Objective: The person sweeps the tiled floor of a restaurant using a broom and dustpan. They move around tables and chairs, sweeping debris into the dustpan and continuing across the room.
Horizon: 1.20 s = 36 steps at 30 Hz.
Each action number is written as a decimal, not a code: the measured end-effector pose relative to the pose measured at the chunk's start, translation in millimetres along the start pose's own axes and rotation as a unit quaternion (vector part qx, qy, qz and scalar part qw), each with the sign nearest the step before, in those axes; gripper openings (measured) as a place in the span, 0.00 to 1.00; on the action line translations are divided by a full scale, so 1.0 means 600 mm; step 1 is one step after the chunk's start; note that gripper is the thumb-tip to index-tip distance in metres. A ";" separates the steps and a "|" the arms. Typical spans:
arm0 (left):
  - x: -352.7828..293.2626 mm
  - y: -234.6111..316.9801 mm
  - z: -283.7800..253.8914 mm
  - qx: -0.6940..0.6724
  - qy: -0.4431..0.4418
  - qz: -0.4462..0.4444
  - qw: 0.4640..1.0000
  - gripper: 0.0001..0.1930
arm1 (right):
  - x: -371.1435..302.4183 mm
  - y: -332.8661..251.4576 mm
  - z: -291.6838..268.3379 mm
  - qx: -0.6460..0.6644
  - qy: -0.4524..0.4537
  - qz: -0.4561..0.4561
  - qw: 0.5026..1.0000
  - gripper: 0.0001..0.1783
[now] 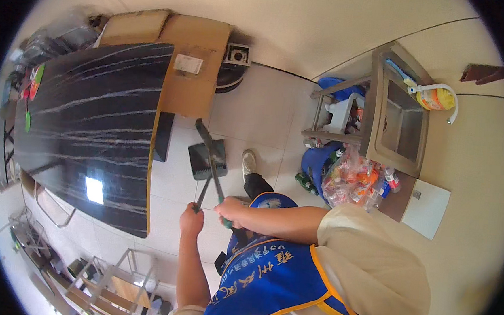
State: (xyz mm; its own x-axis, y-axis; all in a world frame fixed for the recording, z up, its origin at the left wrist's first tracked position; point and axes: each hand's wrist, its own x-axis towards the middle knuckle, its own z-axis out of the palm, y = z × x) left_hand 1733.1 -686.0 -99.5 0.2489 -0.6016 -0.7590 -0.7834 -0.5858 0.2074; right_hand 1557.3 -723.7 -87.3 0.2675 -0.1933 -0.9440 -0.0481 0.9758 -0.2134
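My left hand (191, 218) is wrapped round the thin handle of a dark dustpan (198, 164). The pan rests on the tiled floor ahead of me. In my right hand (231, 209), fingers closed, is the green-ended handle of a broom (204, 132). Its dark, narrow head points away from me, past the pan's far edge. The broom's stick crosses over the pan and partly covers it. Whether anything lies in the pan is too small to tell. My foot in a light shoe (249, 163) stands just right of the pan.
A black, white-veined table (99, 113) fills the left, with cardboard (192, 55) at its far end. At right stand a steel sink (401, 117), a blue bin (316, 160), clear bags of rubbish (352, 178) and green bottles (306, 183). Chairs (117, 282) are at lower left.
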 end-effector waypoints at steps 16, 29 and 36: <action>-0.164 -0.148 0.198 -0.266 0.059 -0.105 0.956 0.15 | 0.102 0.045 -0.340 -0.196 0.295 -0.098 0.930 0.13; -0.165 -0.034 0.197 -0.201 0.063 -0.159 0.965 0.14 | 0.416 -0.263 -0.637 -0.850 0.087 -0.088 0.513 0.12; -0.256 -0.073 0.256 -0.324 0.124 -0.249 0.904 0.15 | 0.421 -0.263 -0.555 -0.815 0.092 -0.036 0.571 0.12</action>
State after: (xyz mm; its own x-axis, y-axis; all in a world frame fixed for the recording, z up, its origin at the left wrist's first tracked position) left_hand 1641.8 -484.4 -87.1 0.6622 -0.2308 -0.7129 -0.0604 -0.9647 0.2563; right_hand 1312.0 -960.5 -376.0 0.2277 -0.3806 -0.8963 -0.9147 -0.3992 -0.0628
